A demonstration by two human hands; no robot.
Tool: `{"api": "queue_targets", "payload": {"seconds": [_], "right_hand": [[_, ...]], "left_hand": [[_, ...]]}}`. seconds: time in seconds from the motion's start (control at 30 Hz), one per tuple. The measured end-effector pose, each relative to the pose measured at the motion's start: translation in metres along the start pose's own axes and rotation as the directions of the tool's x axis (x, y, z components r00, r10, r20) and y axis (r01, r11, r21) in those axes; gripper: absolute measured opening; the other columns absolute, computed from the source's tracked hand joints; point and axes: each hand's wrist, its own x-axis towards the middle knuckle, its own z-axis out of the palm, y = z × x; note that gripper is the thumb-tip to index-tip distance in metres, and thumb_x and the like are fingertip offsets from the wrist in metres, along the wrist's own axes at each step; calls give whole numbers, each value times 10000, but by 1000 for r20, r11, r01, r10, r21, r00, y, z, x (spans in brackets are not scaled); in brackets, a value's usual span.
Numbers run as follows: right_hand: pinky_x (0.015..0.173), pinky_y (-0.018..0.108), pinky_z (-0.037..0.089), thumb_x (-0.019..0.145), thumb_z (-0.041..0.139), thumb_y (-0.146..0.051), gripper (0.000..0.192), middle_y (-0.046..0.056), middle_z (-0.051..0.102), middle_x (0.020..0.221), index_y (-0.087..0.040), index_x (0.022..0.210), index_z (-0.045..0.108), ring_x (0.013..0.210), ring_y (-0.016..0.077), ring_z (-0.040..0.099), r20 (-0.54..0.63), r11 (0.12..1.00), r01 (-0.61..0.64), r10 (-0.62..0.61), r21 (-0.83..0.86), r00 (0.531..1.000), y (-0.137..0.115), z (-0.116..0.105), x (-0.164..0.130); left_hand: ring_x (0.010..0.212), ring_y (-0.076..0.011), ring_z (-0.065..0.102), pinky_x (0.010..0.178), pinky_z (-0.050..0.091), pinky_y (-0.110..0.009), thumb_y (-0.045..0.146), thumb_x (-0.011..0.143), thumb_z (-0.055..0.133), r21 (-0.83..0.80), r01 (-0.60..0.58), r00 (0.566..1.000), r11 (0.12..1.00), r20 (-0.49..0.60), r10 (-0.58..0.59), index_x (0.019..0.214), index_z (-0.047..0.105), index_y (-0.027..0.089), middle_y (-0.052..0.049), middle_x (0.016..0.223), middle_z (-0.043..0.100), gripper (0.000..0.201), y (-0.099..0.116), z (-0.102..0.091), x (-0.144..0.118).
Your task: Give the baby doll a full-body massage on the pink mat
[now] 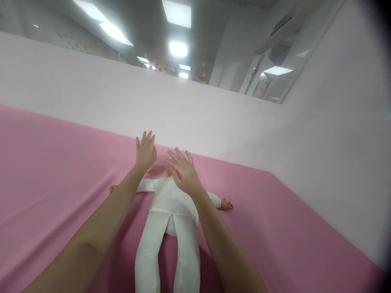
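Note:
A baby doll (175, 197) in a white top and white trousers lies on its back with both arms spread out. My left hand (146, 151) is raised beyond the doll's sleeve, fingers stretched and apart. Close under its wrist a small pale orange thing (149, 169) shows in part, and its kind is unclear. Above the doll's upper chest is my right hand (183, 171), fingers spread, with nothing seen in it. It hides most of the doll's head (169, 170). I cannot tell whether it touches the doll.
A pink sheet (253, 236) with creases at the left covers the surface under the doll. A white wall (91, 97) rises behind it and another at the right. Above the back wall, a glass pane (207, 44) shows ceiling lights.

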Motion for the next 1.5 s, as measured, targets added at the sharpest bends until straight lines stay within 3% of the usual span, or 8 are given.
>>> {"api": "queue_targets", "payload": {"seconds": [0.27,0.53,0.67,0.83,1.0,1.17,1.33,1.5], "right_hand": [[1232,506,47,919,348,-162,471,-77,417,1500,-351,1279,587,1476,188,228,-34,1000,27,-27,11,999,-24,-15,2],[1229,521,72,928,330,-166,498,-78,404,1508,-351,1344,531,1479,199,218,-12,997,40,-41,-65,999,-30,-19,2],[1237,495,70,944,307,-186,521,-77,365,1533,-347,1424,431,1483,187,209,-50,1000,5,-6,-26,999,-34,-25,1],[1225,485,192,992,285,-367,536,-44,332,1555,-320,1522,220,1489,221,189,-110,961,-123,154,247,982,-45,-29,2],[1195,489,286,980,243,-558,616,0,325,1560,-303,1534,165,1471,229,251,-224,686,-74,335,723,915,-53,-29,7],[1163,554,293,952,164,-607,631,2,324,1560,-333,1521,164,1449,242,305,-269,449,30,478,893,836,-56,-54,10],[1130,576,312,927,93,-634,649,9,364,1536,-358,1502,212,1429,248,344,-352,502,89,460,860,815,-56,-87,3],[1111,612,306,935,101,-603,635,25,331,1550,-349,1513,170,1437,276,323,-386,570,98,409,816,827,-65,-91,-1]], "left_hand": [[1408,-267,348,1193,87,-558,213,914,295,20,29,999,999,43,-30,1467,367,232,-83,1523,405,558,-19,7,-21],[1452,-314,232,1181,55,-587,252,915,373,7,90,995,996,-46,-89,1383,461,217,-116,1495,415,478,-3,6,-10],[1481,-286,154,1192,74,-551,369,970,348,-111,54,991,992,-119,-67,1407,403,240,-106,1564,276,458,32,-12,7],[1489,-247,163,1191,198,-469,459,1009,137,-322,-165,983,932,-128,130,1453,321,300,-29,1576,265,507,106,-46,10],[1485,-274,186,1194,152,-558,414,1004,113,-459,-463,877,759,-114,466,1488,275,330,-24,1548,344,517,164,-52,-11],[1478,-282,211,1202,168,-549,370,994,182,-555,-591,768,586,-165,618,1543,155,251,-67,1567,317,562,191,-48,-33],[1474,-320,206,1184,210,-562,309,921,403,-580,-631,708,515,-160,688,1548,57,136,-177,1569,274,736,212,-51,-50],[1467,-324,227,1186,204,-575,270,910,409,-619,-646,678,447,-197,708,1552,52,188,-144,1586,251,739,219,-62,-51]]}}
